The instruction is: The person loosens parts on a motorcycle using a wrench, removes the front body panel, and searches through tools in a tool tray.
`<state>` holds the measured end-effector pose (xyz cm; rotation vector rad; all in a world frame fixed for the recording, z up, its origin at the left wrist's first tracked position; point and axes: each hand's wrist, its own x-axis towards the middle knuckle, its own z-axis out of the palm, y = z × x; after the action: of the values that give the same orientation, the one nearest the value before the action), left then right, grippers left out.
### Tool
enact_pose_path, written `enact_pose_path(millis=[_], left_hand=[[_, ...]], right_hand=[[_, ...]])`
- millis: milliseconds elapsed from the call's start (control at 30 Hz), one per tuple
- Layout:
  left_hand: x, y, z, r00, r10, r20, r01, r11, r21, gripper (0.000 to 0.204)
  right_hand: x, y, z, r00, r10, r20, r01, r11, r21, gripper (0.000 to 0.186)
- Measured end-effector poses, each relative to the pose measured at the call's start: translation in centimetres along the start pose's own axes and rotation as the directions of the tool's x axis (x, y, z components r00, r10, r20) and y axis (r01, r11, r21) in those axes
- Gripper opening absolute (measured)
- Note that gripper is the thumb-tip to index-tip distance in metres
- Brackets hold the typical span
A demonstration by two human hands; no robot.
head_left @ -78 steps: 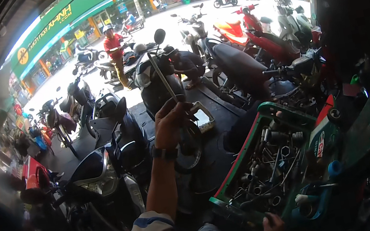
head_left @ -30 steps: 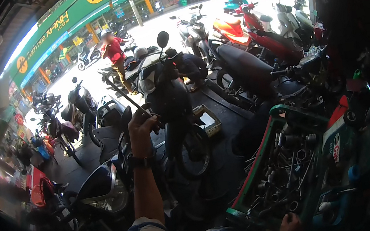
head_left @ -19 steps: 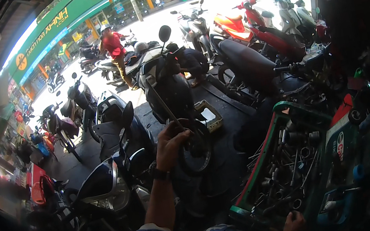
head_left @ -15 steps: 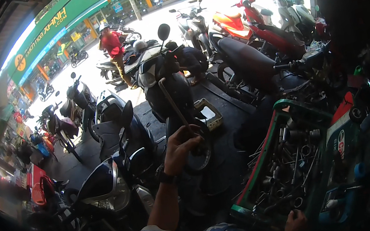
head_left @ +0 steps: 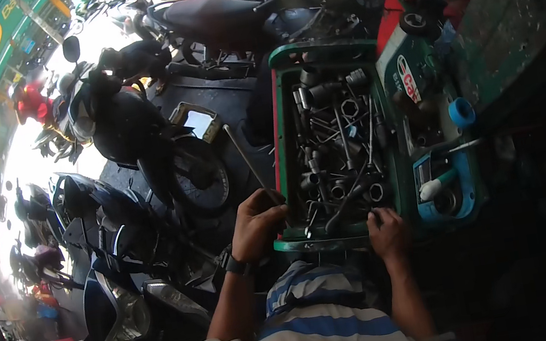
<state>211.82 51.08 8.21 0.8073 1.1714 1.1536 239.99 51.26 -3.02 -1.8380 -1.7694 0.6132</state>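
A long thin metal rod (head_left: 251, 160), apparently with a short bend at its top, slants up from my left hand (head_left: 258, 225). My left fingers are wrapped round its lower end, beside the near left corner of a green tool tray (head_left: 281, 169). Over the tray's near edge, my right hand (head_left: 387, 232) has its fingers drawn together at the tools; whatever they grip, if anything, is too dark to make out. Sockets, ring-shaped pieces and thin rods fill the tray, among them a large socket (head_left: 377, 192) just beyond my right fingers and a dark curved handle (head_left: 348, 207).
Right of the tray is a green case top with a blue tape roll (head_left: 462, 112) and a blue-rimmed compartment (head_left: 468, 192). Parked motorbikes (head_left: 129, 129) stand left and ahead. A yellowish bin (head_left: 214, 127) sits on the floor near a front wheel (head_left: 202, 179).
My view has swung right and down, bringing the tray to the middle. My right hand now reaches over the tray's near edge; the left still holds the rod.
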Motion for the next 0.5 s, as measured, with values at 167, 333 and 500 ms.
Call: enact_pose_path(millis=[167,333,500], left_hand=[[2.0,-5.5,1.3,0.983,-0.169,0.063,0.155,0.97,0.189,0.018],[3.1,-8.2,2.6,0.972,-0.215,0.09,0.145,0.859,0.49,0.025],[4.7,-8.6,4.4,0.972,-0.15,0.18,-0.019,0.716,0.698,0.027]], right_hand=[[-0.4,0.0,-0.3,0.999,-0.025,-0.027,0.024,0.999,-0.048,0.024],[-0.6,-0.5,-0.4,0.998,-0.024,-0.051,0.021,0.997,-0.07,0.022],[-0.5,-1.6,-1.2,0.998,0.06,-0.014,-0.062,0.992,-0.114,0.022]])
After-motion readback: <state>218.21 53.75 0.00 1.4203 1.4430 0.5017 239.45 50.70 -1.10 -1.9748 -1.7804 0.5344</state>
